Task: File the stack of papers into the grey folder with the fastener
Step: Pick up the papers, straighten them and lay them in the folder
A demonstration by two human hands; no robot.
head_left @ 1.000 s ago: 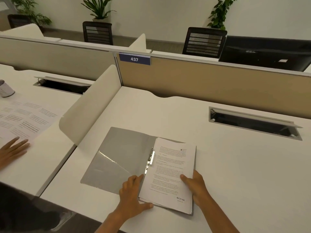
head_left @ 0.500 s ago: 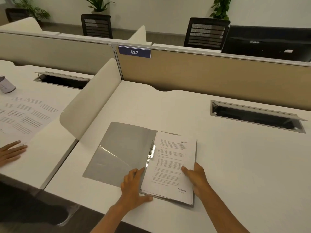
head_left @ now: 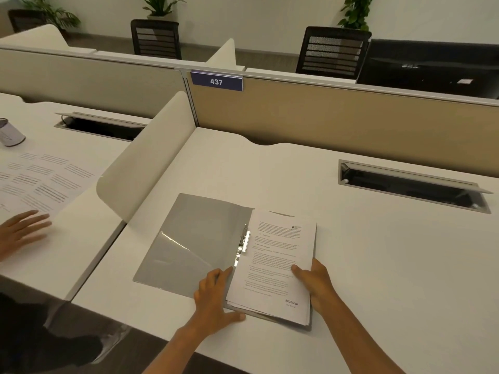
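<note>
A grey folder [head_left: 189,244] lies open on the white desk, its cover flat to the left. The stack of papers [head_left: 275,263] rests on its right half, printed side up, slightly fanned at the near edge. A metal fastener [head_left: 243,242] sits along the spine beside the stack's left edge. My left hand [head_left: 216,298] presses at the stack's near left corner, fingers on the folder, thumb under the paper edge. My right hand [head_left: 314,282] lies on the stack's right edge, thumb on top of the sheets.
A curved white divider [head_left: 145,168] separates this desk from the left one, where another person's hand [head_left: 20,233] rests by printed sheets [head_left: 40,179] and a small tin [head_left: 10,132]. A cable slot [head_left: 410,184] opens at the right. A beige partition [head_left: 337,122] closes the back.
Both hands have stayed on the stack's sides with only a slight shift. The camera has tilted a little. The other person's hand has moved slightly.
</note>
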